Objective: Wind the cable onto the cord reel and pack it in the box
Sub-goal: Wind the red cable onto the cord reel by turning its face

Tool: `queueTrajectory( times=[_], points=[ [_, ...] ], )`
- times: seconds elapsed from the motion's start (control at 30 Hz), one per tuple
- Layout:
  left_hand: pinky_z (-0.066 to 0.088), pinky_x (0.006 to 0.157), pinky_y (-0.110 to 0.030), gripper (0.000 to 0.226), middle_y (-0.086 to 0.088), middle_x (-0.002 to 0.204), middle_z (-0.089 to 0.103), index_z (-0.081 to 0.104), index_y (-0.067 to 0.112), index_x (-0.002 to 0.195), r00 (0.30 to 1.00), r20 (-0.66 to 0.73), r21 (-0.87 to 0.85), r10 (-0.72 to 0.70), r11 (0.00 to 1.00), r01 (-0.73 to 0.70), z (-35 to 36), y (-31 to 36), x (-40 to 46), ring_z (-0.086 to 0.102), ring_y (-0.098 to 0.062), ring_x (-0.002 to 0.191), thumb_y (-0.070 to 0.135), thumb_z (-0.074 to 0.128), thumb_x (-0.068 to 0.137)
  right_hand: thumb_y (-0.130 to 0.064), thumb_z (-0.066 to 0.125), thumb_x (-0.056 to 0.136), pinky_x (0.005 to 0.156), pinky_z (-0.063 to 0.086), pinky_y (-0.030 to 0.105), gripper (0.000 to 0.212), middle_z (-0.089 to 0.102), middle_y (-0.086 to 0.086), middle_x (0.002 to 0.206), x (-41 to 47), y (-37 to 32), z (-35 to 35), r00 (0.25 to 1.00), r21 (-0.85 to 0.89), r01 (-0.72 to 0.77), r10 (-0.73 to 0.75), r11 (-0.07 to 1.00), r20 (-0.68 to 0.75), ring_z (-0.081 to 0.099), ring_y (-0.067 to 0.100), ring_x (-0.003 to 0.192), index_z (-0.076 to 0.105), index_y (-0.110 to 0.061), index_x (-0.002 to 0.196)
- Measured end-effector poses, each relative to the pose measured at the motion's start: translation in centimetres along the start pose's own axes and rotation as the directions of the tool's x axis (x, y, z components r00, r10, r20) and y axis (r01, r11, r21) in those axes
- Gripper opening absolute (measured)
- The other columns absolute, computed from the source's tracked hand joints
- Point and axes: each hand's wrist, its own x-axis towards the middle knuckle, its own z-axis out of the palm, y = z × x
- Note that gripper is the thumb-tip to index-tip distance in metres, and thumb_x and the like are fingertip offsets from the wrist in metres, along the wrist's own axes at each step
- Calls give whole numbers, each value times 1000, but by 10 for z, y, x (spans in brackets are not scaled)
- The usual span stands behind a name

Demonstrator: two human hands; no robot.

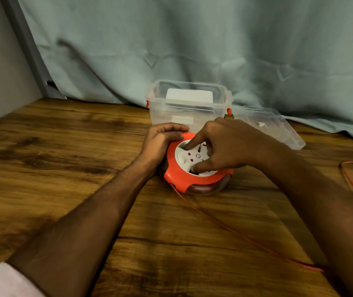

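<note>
The reel (197,168) lies flat on the table (64,168), directly under the right hand (224,144) and just to the right of the left hand (162,138). The left hand curls over the reel's far-left orange rim and grips it, steadying the body. The right hand spreads over the white socket face, forefinger and thumb each planted in a recess of it, the other fingers loosely bent above; it presses and holds the face rather than closing round anything.

The cable (224,224) leaves the reel at its near-left edge, below the left hand, and runs thin and slack toward the right forearm; a further loop lies well out past the right elbow. Much of it looks unwound.

The reel seems to be rigid plastic, fairly light, with a smooth rim that could slip on the wood, so the left hand's hold on the rim is the sound place to brace it. The finger recesses in the face are likely the best purchase for turning. The cable appears thin and limp; it will probably drag and snag, not push, and needs some guiding.

The box (189,103) stands open just beyond both hands, something white inside. Its lid (278,129) lies beyond the right wrist.
</note>
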Motion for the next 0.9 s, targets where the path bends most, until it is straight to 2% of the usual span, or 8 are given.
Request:
queueTrajectory(
  times=[0.13,0.23,0.4,0.5,0.57,0.63,0.73,0.9],
  points=[
    [58,76,-30,30,-27,103,71,71,-6,106,1000,-2,22,5,1000,-5,0,1,-1,69,-28,87,-11,54,82,-80,71,59,66,40,32,68,51,-23,86,3,-5,9,986,70,-143,148,987,-76,48,6,82,76,-39,113],
    [60,72,-28,31,-26,105,72,71,-6,108,1000,2,41,10,999,-10,0,1,-2,70,-28,86,-10,54,82,-76,78,58,63,43,30,69,65,-9,103,6,-7,14,956,177,-264,281,948,-84,57,12,89,76,-30,109],
    [59,71,-27,30,-23,103,73,72,-6,107,1000,0,44,11,999,-11,-1,0,0,70,-27,86,-9,55,83,-82,75,55,54,33,24,72,60,-13,104,8,-4,16,947,180,-307,318,935,-39,54,10,90,73,-35,110],
    [58,73,-28,31,-25,102,72,71,-7,107,1000,-6,37,16,999,-16,0,-1,0,69,-29,88,-11,54,82,-84,73,56,58,34,26,63,52,-22,89,7,2,8,960,155,-270,277,950,-28,52,8,90,72,-40,100],
    [57,77,-33,32,-30,106,70,70,-10,109,1000,-6,41,17,999,-17,0,-1,0,67,-33,90,-12,53,81,-70,80,66,59,35,26,43,54,-23,78,5,7,0,983,131,-170,177,977,-41,55,4,82,69,-39,94],
    [55,84,-38,33,-36,110,67,67,-14,111,1000,0,29,17,999,-17,1,-1,0,66,-37,93,-13,53,81,-42,85,75,61,42,28,28,60,-21,89,3,9,-8,999,94,-28,25,995,23,55,-3,81,66,-41,96],
    [53,92,-46,34,-38,111,66,66,-15,112,1000,8,34,16,999,-16,1,0,0,66,-40,96,-13,52,81,-5,76,75,71,54,36,42,56,-18,112,-1,5,-12,983,181,41,-72,983,169,52,-5,84,68,-42,95],
    [54,91,-45,31,-33,108,70,70,-10,107,1000,1,43,17,999,-17,-1,-2,1,67,-38,94,-13,53,81,0,74,76,68,49,28,45,53,-18,114,0,9,-6,979,191,63,-98,980,181,48,-13,83,70,-42,92]
  ],
)
